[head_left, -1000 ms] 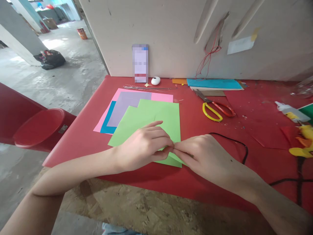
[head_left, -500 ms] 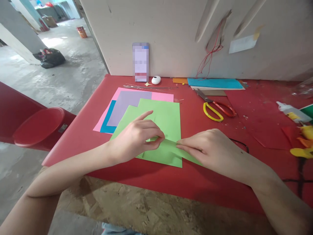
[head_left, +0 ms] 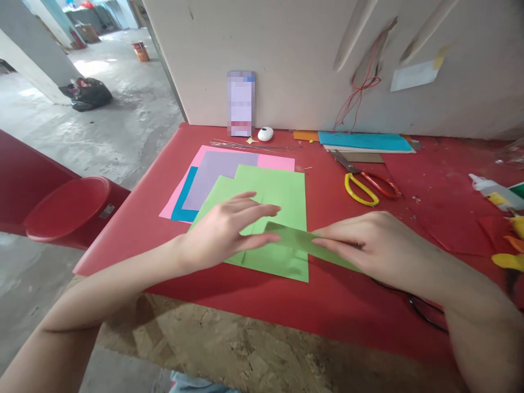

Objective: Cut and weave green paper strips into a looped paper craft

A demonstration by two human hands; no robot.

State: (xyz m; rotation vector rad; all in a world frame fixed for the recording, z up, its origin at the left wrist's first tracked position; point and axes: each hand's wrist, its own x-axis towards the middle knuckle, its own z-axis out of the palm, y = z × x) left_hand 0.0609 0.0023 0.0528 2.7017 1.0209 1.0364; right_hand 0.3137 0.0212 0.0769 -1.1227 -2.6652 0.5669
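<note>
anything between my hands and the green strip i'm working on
Nothing visible does. The right hand pinches the green strip near its middle, and the left hand has its open fingers at the strip's left end, over the green sheets. The scissors lie farther back, out of the way.

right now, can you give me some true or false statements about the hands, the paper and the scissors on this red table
1. The right hand grips a narrow green strip. True.
2. The scissors lie on the red table, touched by neither the right hand nor the left hand. True.
3. The left hand is a closed fist. False: its fingers are stretched out over the green sheets.
4. Both scissor handles are blue. False: one is yellow, the other red.
5. The green sheets overlap a pink sheet. True.
</note>
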